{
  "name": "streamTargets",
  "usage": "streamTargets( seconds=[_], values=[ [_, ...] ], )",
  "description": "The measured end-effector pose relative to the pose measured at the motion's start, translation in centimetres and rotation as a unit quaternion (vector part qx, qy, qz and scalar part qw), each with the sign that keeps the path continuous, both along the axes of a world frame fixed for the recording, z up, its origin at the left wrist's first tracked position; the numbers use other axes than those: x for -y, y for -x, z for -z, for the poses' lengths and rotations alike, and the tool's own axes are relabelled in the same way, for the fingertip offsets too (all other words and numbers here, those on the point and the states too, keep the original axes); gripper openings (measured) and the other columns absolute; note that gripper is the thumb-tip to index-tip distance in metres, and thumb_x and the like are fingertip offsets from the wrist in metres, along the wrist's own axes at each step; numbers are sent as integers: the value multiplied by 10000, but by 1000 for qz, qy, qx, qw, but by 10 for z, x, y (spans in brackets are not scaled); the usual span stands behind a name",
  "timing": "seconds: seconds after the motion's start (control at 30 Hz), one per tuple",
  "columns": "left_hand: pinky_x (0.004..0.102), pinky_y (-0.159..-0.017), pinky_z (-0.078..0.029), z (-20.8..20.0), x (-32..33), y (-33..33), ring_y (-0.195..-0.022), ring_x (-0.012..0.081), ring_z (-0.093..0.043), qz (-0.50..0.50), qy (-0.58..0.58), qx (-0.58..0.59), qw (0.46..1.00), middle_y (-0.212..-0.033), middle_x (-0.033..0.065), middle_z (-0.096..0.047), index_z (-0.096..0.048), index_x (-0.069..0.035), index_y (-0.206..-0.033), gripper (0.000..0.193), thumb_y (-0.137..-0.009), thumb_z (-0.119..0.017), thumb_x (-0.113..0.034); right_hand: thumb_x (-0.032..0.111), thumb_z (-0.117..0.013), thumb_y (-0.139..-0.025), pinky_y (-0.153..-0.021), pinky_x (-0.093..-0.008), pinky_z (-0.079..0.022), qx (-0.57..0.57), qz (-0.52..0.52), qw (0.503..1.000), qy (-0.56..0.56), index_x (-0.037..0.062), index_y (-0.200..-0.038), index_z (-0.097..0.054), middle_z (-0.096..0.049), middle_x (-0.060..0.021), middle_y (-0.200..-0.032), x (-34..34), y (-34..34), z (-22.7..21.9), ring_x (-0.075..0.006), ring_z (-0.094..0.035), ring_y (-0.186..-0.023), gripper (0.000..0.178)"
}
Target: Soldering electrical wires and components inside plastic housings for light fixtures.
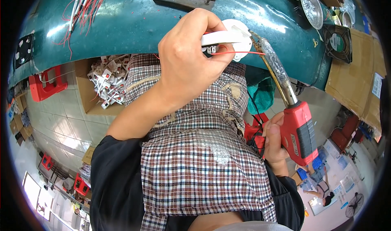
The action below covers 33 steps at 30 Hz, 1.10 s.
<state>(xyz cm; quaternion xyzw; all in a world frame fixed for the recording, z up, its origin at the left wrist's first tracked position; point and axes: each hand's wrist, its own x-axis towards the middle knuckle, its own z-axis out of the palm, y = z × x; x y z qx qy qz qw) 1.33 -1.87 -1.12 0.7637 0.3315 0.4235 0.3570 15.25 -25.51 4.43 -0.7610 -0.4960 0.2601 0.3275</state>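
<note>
My left hand [188, 53] is closed around a white plastic housing [239, 29] with a rounded end, held above the bench's near edge. Small metal terminals show in its opening, and a thin red wire [244, 52] sticks out to the right. In my right hand [275, 139] is a soldering gun [300, 132] with a red and black handle, its fingers wrapped round the grip. The gun's long metal barrel slants up to the left, and its tip is close to the housing's right side. Whether the tip touches the housing I cannot tell.
White cords with red wire ends [83, 7] lie on the green bench [134, 27]. A dark metal block [183, 1] and a metal dish [311, 9] stand farther back. Small fans sit at both sides. A carton of white parts [108, 80] is below left, cardboard boxes [358, 68] at right.
</note>
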Motion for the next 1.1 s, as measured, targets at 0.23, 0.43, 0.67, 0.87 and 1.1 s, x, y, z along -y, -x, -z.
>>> streamTargets(
  seconds=[0.23, 0.43, 0.67, 0.87, 1.1],
  values=[
    [263, -653, -522, 1, 0, -1, -706, 124, -644, 0, 11, 2, 1000, -804, 36, -662, -611, -39, -867, 238, -717, -788, 11, 44, -554, -942, -519, -267, -405, -136, 96, 983, -81, 7, -1055, -493, -510, -84, -827, -17, 8, 3, -83, -423, -535, 133],
    [258, -648, -516, 0, -2, -1, -712, 119, -644, 7, 18, -3, 1000, -807, 31, -663, -614, -38, -879, 241, -724, -792, 10, 12, -574, -937, -559, -280, -455, -199, 141, 960, -137, -22, -1243, -464, -527, -121, -1039, -49, 10, 5, -97, -470, -574, 326],
    [261, -659, -521, -5, -20, -2, -726, 123, -651, 29, -4, -30, 999, -804, 41, -657, -630, -25, -926, 241, -755, -799, -6, -155, -677, -805, -911, -372, -551, -153, 99, 956, -230, 0, -1366, -420, -545, -137, -1171, -102, 10, 5, -255, -661, -1000, 636],
    [262, -666, -527, -10, -31, -2, -736, 111, -661, 86, 4, -43, 995, -818, 50, -678, -634, -22, -938, 234, -788, -812, -42, -162, -699, -811, -902, -372, -575, -47, -11, 958, -281, -7, -1371, -419, -557, -142, -1198, -139, 2, 3, -303, -667, -1098, 645],
    [318, -664, -537, -10, -33, -2, -769, 213, -672, 106, 20, -38, 993, -846, 81, -676, -635, -39, -953, 267, -748, -807, -45, -144, -730, -804, -858, -367, -588, -63, 19, 950, -305, -36, -1310, -458, -578, -146, -1173, -154, 2, 4, -284, -700, -995, 584]
  ],
)
